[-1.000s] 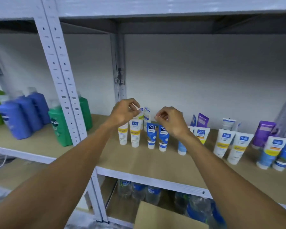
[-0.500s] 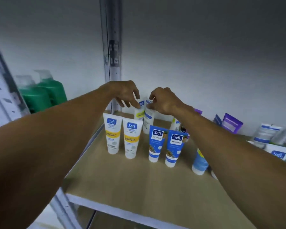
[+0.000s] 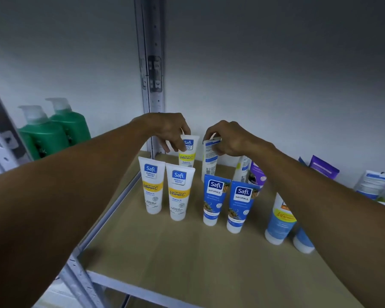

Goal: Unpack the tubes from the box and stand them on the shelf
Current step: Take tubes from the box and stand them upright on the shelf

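Left hand: I see my left hand (image 3: pixel 169 132) pinching the crimped top of a white and yellow tube (image 3: pixel 187 152) in the back row, near the metal post (image 3: pixel 152 81).
Right hand: my right hand (image 3: pixel 228 138) pinches the top of a white tube (image 3: pixel 209 161) turned label-backward, just beside the first one.
Both tubes: upright or nearly so; I cannot tell whether their caps rest on the shelf (image 3: pixel 187 252), since the front row hides their bases.
Already standing: two white and yellow tubes (image 3: pixel 152 185) and two blue tubes (image 3: pixel 216 198) stand cap-down in front; more tubes stand or lean to the right, partly behind my right arm.
Box: not in view, so I cannot say how many tubes are left in it.
Progress: I judge the job well under way, with these two back-row tubes in the middle of being placed.
Left to do: let go of both once they stand steady, then go back for any remaining tubes.
Neighbours: green pump bottles (image 3: pixel 53 132) sit on the next bay, well apart.
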